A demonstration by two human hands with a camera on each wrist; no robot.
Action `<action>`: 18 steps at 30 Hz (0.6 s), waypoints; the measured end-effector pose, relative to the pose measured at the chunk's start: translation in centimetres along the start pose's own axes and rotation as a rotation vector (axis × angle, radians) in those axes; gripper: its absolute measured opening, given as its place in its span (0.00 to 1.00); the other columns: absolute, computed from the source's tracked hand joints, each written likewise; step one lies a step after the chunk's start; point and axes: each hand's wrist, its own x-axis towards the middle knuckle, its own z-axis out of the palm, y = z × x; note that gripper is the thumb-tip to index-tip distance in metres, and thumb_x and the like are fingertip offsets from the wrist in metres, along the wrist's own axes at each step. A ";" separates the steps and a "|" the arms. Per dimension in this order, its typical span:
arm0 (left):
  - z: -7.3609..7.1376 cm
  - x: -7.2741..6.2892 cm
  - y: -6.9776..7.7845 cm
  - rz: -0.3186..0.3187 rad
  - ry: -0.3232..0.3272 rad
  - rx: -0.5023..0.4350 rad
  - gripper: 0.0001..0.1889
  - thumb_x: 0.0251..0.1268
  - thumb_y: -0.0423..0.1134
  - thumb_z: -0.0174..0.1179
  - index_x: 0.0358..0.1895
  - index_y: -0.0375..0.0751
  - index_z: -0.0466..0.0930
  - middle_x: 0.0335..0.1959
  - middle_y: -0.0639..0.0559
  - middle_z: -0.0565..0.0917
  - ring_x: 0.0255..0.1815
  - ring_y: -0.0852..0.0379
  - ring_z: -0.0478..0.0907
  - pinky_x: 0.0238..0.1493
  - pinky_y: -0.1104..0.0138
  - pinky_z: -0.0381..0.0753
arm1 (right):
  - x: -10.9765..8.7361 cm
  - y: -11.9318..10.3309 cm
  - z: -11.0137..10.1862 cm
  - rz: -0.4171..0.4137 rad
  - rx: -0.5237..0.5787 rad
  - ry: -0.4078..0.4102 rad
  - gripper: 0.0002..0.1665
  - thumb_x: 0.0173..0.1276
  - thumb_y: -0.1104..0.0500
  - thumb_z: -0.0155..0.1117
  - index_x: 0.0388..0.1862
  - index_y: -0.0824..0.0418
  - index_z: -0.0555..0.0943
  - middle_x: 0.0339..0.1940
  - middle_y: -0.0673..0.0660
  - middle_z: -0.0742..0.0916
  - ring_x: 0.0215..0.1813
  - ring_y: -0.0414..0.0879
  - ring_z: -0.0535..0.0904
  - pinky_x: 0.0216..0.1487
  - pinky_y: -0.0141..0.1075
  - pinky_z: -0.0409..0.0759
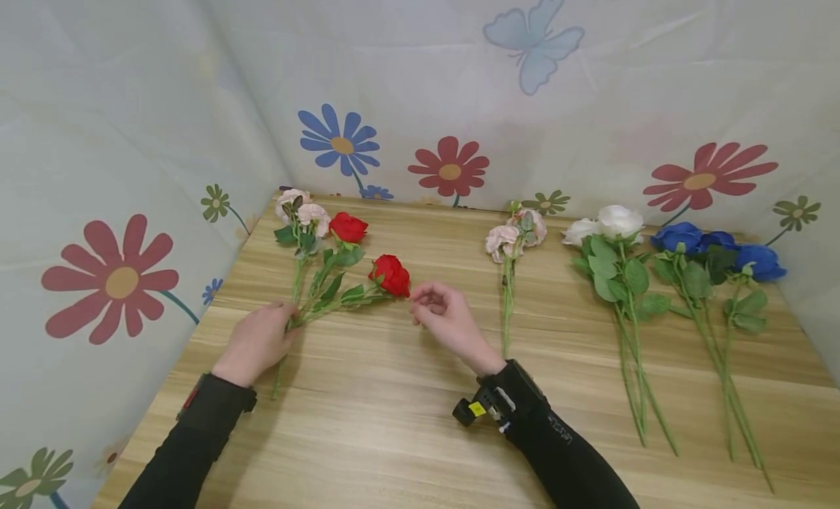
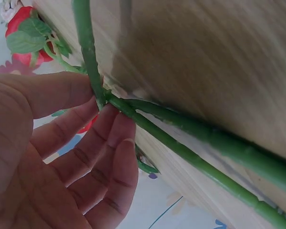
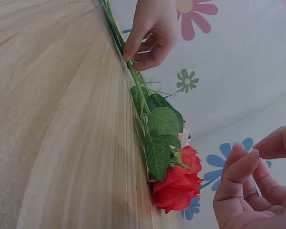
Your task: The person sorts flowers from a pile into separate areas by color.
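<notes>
My left hand (image 1: 259,341) pinches green flower stems (image 2: 93,57) between thumb and fingertips at the left of the table. Just beyond it lie two red roses, a nearer red rose (image 1: 391,276) angled to the right and a farther red rose (image 1: 348,227). Pale pink flowers (image 1: 312,217) lie beside them, their stems running towards the same hand. My right hand (image 1: 453,325) hovers by the nearer rose's head, fingers loosely bent and nothing visible between them. In the right wrist view, that rose (image 3: 176,183) and its leaves lie apart from the right fingers.
Another pale pink bunch (image 1: 504,243) lies right of centre. Further right are white roses (image 1: 620,223) and blue roses (image 1: 679,237), their long stems towards the front. A printed cloth backdrop (image 1: 407,71) borders the wooden table (image 1: 367,421) at the back and sides.
</notes>
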 end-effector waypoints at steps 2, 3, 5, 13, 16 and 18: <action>-0.1 0.0 0.0 -0.015 -0.003 -0.023 0.09 0.61 0.30 0.67 0.44 0.32 0.83 0.36 0.38 0.86 0.33 0.42 0.84 0.33 0.52 0.82 | -0.1 -0.1 0.0 -0.002 0.000 -0.002 0.15 0.66 0.73 0.57 0.51 0.75 0.77 0.43 0.68 0.84 0.34 0.41 0.81 0.39 0.33 0.84; -0.2 0.1 0.0 -0.024 -0.007 -0.040 0.10 0.61 0.29 0.66 0.45 0.31 0.83 0.35 0.39 0.87 0.31 0.44 0.84 0.31 0.53 0.81 | -0.1 -0.1 0.0 -0.002 -0.001 -0.002 0.15 0.66 0.73 0.57 0.51 0.75 0.77 0.43 0.69 0.84 0.34 0.41 0.81 0.40 0.33 0.84; -0.5 0.1 0.0 -0.049 -0.015 -0.090 0.12 0.61 0.28 0.63 0.48 0.30 0.82 0.32 0.41 0.86 0.27 0.49 0.81 0.28 0.57 0.79 | -0.1 0.0 -0.1 -0.002 -0.001 -0.002 0.15 0.66 0.72 0.57 0.52 0.75 0.77 0.43 0.68 0.84 0.34 0.40 0.81 0.40 0.34 0.85; -1.1 0.4 -0.5 -0.195 -0.088 -0.374 0.26 0.65 0.32 0.59 0.66 0.27 0.70 0.38 0.38 0.85 0.29 0.54 0.78 0.31 0.65 0.74 | 0.0 0.1 -0.2 0.005 0.011 -0.001 0.16 0.67 0.71 0.57 0.52 0.77 0.76 0.41 0.65 0.84 0.33 0.39 0.80 0.39 0.33 0.84; -1.1 0.5 -0.6 -0.234 -0.141 -0.498 0.26 0.67 0.33 0.57 0.66 0.25 0.68 0.40 0.36 0.85 0.30 0.54 0.81 0.32 0.65 0.77 | -0.1 0.1 -0.3 0.002 0.011 -0.002 0.15 0.67 0.70 0.58 0.52 0.77 0.76 0.40 0.64 0.84 0.33 0.39 0.80 0.39 0.32 0.83; -1.1 0.6 -0.5 -0.268 -0.181 -0.588 0.26 0.69 0.34 0.56 0.67 0.23 0.68 0.41 0.36 0.84 0.30 0.55 0.81 0.33 0.65 0.80 | 0.0 0.3 -0.3 -0.001 0.013 -0.004 0.15 0.68 0.70 0.58 0.52 0.77 0.76 0.40 0.64 0.85 0.33 0.39 0.80 0.39 0.32 0.83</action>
